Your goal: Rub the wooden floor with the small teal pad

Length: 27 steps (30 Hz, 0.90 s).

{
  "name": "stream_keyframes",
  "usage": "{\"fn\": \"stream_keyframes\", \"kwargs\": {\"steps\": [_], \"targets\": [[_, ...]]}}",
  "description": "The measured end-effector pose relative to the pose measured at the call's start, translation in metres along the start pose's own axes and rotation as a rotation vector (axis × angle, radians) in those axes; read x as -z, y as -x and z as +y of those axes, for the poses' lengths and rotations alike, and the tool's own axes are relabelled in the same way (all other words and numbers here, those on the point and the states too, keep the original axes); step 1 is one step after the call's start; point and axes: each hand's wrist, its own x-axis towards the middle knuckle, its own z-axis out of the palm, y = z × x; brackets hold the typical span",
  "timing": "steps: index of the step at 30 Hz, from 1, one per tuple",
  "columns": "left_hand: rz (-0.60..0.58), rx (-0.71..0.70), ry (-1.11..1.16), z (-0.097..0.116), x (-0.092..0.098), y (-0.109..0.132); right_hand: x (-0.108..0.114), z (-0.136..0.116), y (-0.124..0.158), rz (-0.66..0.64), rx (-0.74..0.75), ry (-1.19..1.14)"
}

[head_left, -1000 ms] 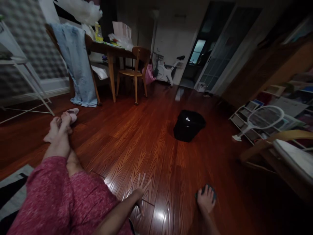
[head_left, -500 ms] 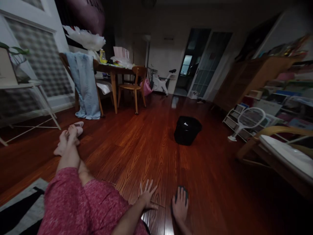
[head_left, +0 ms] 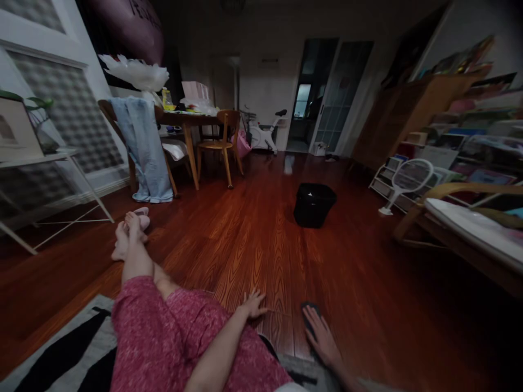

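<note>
My left hand point(head_left: 254, 306) is low over the wooden floor point(head_left: 245, 245), just past my pink trousers point(head_left: 180, 332). Its fingers are spread and hold nothing. To the right, my right hand point(head_left: 322, 337) lies with fingers stretched out over a small dark object point(head_left: 307, 311) with a rounded end. Most of that object is hidden under the fingers, so its kind is unclear. Farther ahead stands a shiny black bin-like container point(head_left: 314, 206), apart from both hands. My bare feet point(head_left: 126, 234) are stretched out at left, beside pink slippers point(head_left: 143, 216).
A patterned rug point(head_left: 69, 348) lies under my legs. At left are a white side table point(head_left: 81, 179) and a chair draped with jeans point(head_left: 143, 152). A wooden chair point(head_left: 220, 144) and an exercise bike point(head_left: 265, 133) stand behind. Right are a white racket-shaped object point(head_left: 411, 177) and a bed-like seat point(head_left: 478, 228).
The view has shifted. My right hand has turned, its fingers now pointing up and left over the dark object. My left hand has come lower and flatter, with its fingers less widely spread.
</note>
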Motion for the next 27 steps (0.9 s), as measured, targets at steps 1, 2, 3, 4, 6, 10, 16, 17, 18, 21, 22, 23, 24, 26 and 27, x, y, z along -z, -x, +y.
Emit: {"fn": "stream_keyframes", "kwargs": {"steps": [1, 2, 3, 4, 6, 10, 16, 17, 18, 21, 22, 23, 24, 26, 27], "targets": [[-0.014, 0.006, -0.008, 0.006, -0.012, -0.005, 0.002, 0.010, 0.005, 0.061, -0.113, 0.033], [-0.024, 0.019, -0.017, 0.010, -0.019, -0.006, 0.003, 0.016, 0.010, 0.121, -0.229, 0.064], [-0.029, 0.033, -0.028, 0.011, -0.022, -0.004, 0.004, 0.018, 0.014, 0.176, -0.340, 0.091], [-0.031, 0.042, -0.040, 0.011, -0.022, 0.000, 0.005, 0.017, 0.016, 0.217, -0.436, 0.109], [-0.016, 0.050, -0.064, 0.008, -0.017, 0.010, 0.006, 0.004, 0.017, 0.252, -0.564, 0.127], [0.037, 0.043, -0.097, -0.001, -0.005, 0.032, -0.005, -0.044, 0.004, 0.194, -0.549, 0.114], [0.113, 0.006, -0.091, -0.014, -0.002, 0.052, -0.049, -0.138, -0.035, 0.018, -0.070, 0.034], [0.118, 0.009, -0.084, -0.015, -0.002, 0.053, -0.054, -0.152, -0.043, -0.029, 0.048, 0.018], [0.118, 0.017, -0.075, -0.016, -0.003, 0.053, -0.058, -0.162, -0.052, -0.077, 0.167, 0.002], [0.092, 0.061, -0.047, -0.016, -0.003, 0.052, -0.057, -0.173, -0.078, -0.179, 0.415, -0.036], [0.080, 0.075, -0.043, -0.016, -0.003, 0.051, -0.052, -0.168, -0.085, -0.189, 0.444, -0.042], [0.069, 0.088, -0.042, -0.016, -0.003, 0.051, -0.046, -0.158, -0.091, -0.188, 0.447, -0.044], [0.059, 0.098, -0.042, -0.015, -0.003, 0.051, -0.039, -0.145, -0.095, -0.177, 0.421, -0.042], [0.048, 0.113, -0.044, -0.015, -0.003, 0.051, -0.022, -0.109, -0.096, -0.125, 0.294, -0.023], [0.044, 0.121, -0.046, -0.014, -0.002, 0.051, -0.014, -0.088, -0.093, -0.091, 0.208, -0.009]]}}
